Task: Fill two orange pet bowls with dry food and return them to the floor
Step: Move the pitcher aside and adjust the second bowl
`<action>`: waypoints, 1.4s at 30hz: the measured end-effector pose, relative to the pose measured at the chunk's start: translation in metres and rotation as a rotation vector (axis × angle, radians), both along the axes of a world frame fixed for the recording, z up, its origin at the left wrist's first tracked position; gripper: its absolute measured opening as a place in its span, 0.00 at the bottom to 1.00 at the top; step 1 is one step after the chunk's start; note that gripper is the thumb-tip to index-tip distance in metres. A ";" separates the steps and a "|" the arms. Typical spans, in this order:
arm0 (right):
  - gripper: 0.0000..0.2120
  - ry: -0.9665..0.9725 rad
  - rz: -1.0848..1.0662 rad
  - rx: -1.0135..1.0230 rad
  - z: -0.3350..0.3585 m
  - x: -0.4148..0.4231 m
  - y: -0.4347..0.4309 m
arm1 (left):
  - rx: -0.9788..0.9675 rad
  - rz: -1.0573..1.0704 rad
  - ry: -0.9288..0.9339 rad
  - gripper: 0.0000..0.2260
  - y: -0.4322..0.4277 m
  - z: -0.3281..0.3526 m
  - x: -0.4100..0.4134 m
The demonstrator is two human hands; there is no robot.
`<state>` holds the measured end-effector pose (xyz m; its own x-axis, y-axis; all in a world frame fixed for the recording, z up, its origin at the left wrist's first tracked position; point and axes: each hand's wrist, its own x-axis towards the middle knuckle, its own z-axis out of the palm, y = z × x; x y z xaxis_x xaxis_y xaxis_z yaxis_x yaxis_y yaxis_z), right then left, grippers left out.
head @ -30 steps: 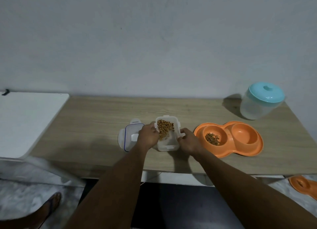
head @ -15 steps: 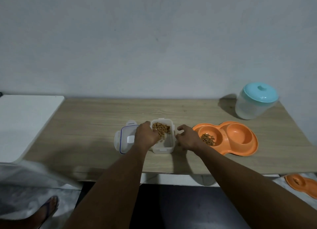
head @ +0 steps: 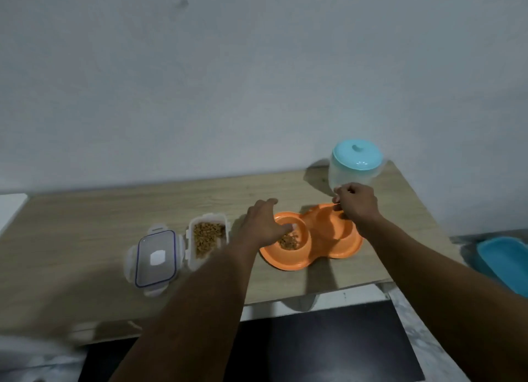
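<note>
An orange double pet bowl (head: 328, 238) sits on the wooden table (head: 85, 224), right of centre. Its left cup holds a small heap of dry food (head: 288, 243); its right cup looks empty and is partly hidden by my right wrist. My left hand (head: 263, 224) straddles the left rim, thumb inside the cup and fingers outside. The curled fingers of my right hand (head: 354, 203) pinch the bowl's far rim. To the left, an open clear container (head: 207, 235) holds more dry food.
The container's clear lid (head: 155, 258) lies flat beside it on the left. A translucent jar with a teal lid (head: 355, 164) stands at the back right corner, just behind my right hand. A blue tray (head: 505, 261) is off the table's right end.
Both hands left the food container, now resting on the table, and moved right onto the orange bowl's rims. The view shifted right.
</note>
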<state>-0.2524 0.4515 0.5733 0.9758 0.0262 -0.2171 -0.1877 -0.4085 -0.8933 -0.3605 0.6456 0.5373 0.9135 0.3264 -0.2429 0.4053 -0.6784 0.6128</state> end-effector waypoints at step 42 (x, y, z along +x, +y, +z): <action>0.17 0.294 -0.010 0.524 -0.010 0.139 -0.066 | 0.098 -0.151 0.252 0.53 -0.085 -0.039 0.073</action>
